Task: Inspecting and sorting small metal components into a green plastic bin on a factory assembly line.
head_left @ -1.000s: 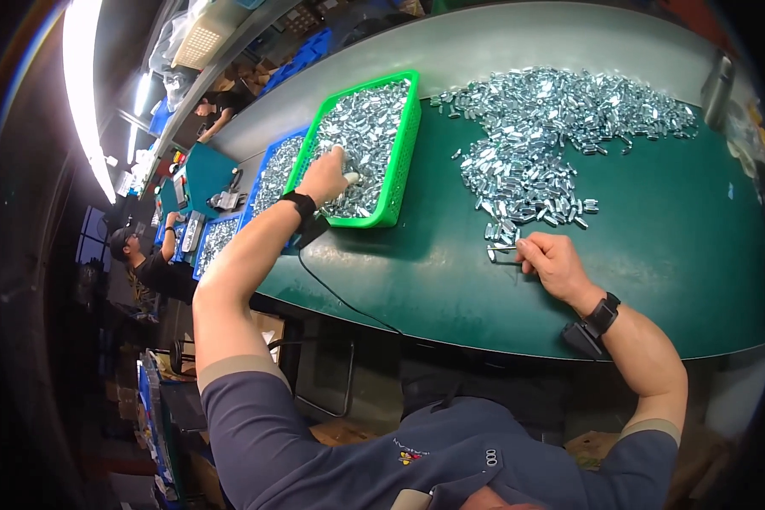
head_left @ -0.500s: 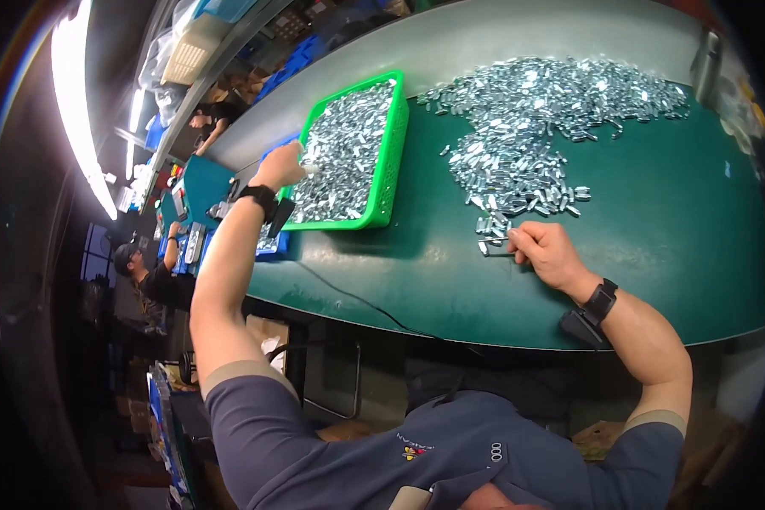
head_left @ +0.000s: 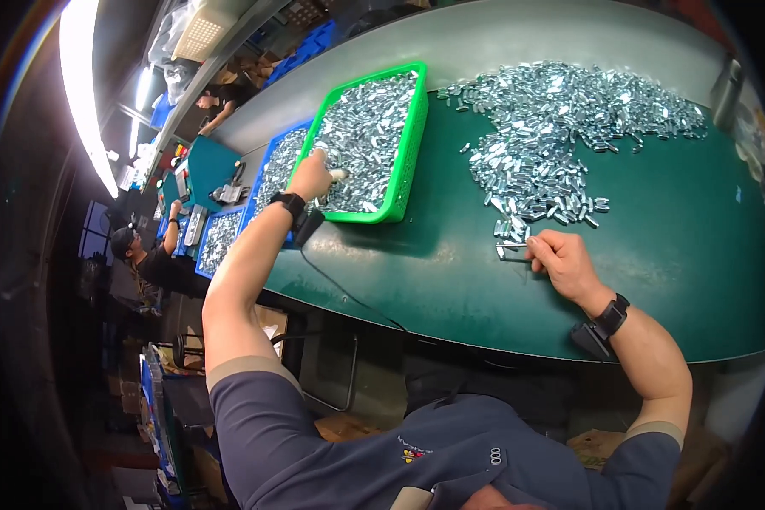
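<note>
My left hand (head_left: 312, 178) is over the near left part of a green plastic basket (head_left: 410, 157) heaped with small shiny metal pieces. Its thumb and forefinger stand apart, with pale coverings on the tips, and I see nothing held between them. My right hand (head_left: 565, 265) pinches a thin, dark metal tool (head_left: 515, 246), perhaps tweezers, beside a few metal pieces (head_left: 510, 229) at the near end of a big loose pile (head_left: 531, 161). Each wrist wears a black strap with a small box.
Blue trays (head_left: 274, 174) of similar pieces stand left of the basket. A black cable (head_left: 340, 287) crosses the green tabletop (head_left: 654, 246) to its near edge. A metal flask (head_left: 728, 92) stands at the far right. Two other people work at the left.
My left hand has moved right, from the basket's left rim to over its pieces, and its fingers have spread. My right hand still pinches the tool by the pile. The view has shifted slightly.
</note>
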The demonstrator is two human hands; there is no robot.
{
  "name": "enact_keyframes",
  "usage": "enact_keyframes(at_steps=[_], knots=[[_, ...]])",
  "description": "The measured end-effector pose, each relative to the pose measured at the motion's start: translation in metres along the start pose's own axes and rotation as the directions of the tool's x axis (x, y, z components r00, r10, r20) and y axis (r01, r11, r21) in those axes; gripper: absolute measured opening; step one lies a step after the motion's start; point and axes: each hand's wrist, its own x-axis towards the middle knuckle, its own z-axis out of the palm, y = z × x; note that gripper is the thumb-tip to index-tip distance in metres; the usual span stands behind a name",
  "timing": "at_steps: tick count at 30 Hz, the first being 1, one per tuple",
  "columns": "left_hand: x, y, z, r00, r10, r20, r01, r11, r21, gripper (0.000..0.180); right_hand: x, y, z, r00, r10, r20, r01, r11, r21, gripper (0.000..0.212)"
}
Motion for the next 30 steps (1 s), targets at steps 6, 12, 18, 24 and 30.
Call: enact_keyframes(at_steps=[6,12,18,24,30], knots=[[0.045,-0.012,-0.012,0.997,0.06,-0.057,-0.056,0.996,0.071,0.053,0.001,0.001,0.0,1.0,-0.017,0.003,0.017,0.999,0.033,0.036],[0.026,0.09,-0.057,0.896,0.413,-0.164,-0.373,0.899,0.229,0.056,-0.002,0.005,-0.003,1.0,-0.003,0.011,0.002,0.999,0.036,0.037],[0.002,0.118,-0.041,0.841,0.539,-0.051,-0.527,0.836,0.152,0.047,-0.002,-0.003,-0.002,0.999,0.049,0.0,-0.049,0.998,0.045,0.036],[0.021,0.121,-0.024,0.897,0.442,0.006,-0.437,0.885,0.159,0.041,0.002,0.005,-0.002,1.0,-0.026,-0.002,0.026,0.999,0.019,0.036],[0.035,0.076,-0.018,0.902,0.425,-0.079,-0.401,0.89,0.217,0.033,0.002,0.002,-0.001,0.999,-0.019,0.026,0.018,0.998,0.057,0.034]])
